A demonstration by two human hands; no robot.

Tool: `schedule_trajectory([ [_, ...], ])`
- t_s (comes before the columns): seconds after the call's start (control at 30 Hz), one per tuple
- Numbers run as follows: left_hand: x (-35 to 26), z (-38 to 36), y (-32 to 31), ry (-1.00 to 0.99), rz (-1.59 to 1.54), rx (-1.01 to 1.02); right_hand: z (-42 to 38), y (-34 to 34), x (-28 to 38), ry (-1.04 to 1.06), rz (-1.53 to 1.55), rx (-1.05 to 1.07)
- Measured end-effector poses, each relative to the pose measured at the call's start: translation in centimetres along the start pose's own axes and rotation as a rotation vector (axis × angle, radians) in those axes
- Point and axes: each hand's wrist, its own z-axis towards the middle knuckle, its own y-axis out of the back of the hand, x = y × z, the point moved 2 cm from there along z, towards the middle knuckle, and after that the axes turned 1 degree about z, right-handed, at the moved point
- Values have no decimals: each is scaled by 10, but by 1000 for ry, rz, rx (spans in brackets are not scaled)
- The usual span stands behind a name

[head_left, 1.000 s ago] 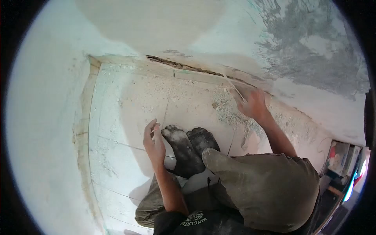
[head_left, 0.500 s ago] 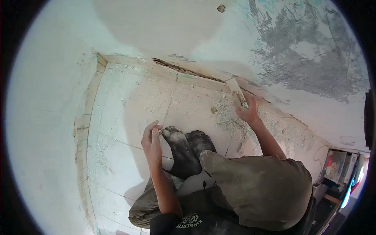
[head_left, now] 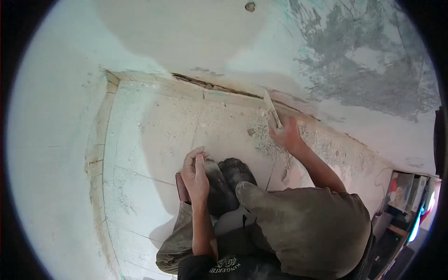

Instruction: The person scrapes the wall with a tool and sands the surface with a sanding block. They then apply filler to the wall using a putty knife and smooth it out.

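My right hand (head_left: pixel 286 133) is closed round a putty knife (head_left: pixel 270 105), its pale blade tilted up to the seam where the wall meets the baseboard strip (head_left: pixel 228 97). A dark, ragged gap (head_left: pixel 212 86) runs along that seam to the left of the blade. My left hand (head_left: pixel 195 173) hovers near my dusty, dark-socked feet (head_left: pixel 237 173), fingers loosely curled and thumb raised, with nothing visible in it. Beside its wrist shows a reddish-brown piece (head_left: pixel 182 187), mostly hidden by the hand. Crumbled debris (head_left: pixel 264 138) lies on the floor by my right hand.
The white wall (head_left: pixel 186 32) carries a grey rough patch (head_left: pixel 364 60) and a small hole (head_left: pixel 250 7). Another strip (head_left: pixel 99 154) edges the left wall. Dust covers the tiled floor (head_left: pixel 135 196). A shelf unit with boxes (head_left: pixel 403 191) stands at the right.
The putty knife has turned so its blade shows narrower, and my right hand has shifted slightly left. My left hand has moved right, over my foot. The view has shifted slightly.
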Motion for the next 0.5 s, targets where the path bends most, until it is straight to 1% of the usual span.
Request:
schedule_trajectory([
  [0.03, -3, -4, -1, -45, -35, -3, 0, 3, 2, 17, -5, -4],
  [0.1, -10, -9, -3, -44, -14, 6, 6, 10, 11, 44, -7, -7],
  [0.17, -11, -12, -1, -47, 0, 15, 11, 18, 20, -12, -176, 124],
  [0.23, -11, -12, 1, -108, -21, 20, 13, 14, 12, 4, -188, 147],
  [0.3, -14, -11, 3, -97, -45, 9, 15, 16, 9, 17, -193, 173],
  [0.37, -15, -14, 8, -84, -62, -7, 16, 23, 9, -154, -142, 289],
  [0.4, -16, -15, 11, -105, -68, -23, 17, 24, 14, -145, -141, 290],
  [0.47, -19, -15, 17, -130, -76, -48, 19, 27, 26, -22, -173, 124],
  [0.5, -23, -16, 21, -156, -55, -62, 21, 27, 25, -14, -171, 128],
])
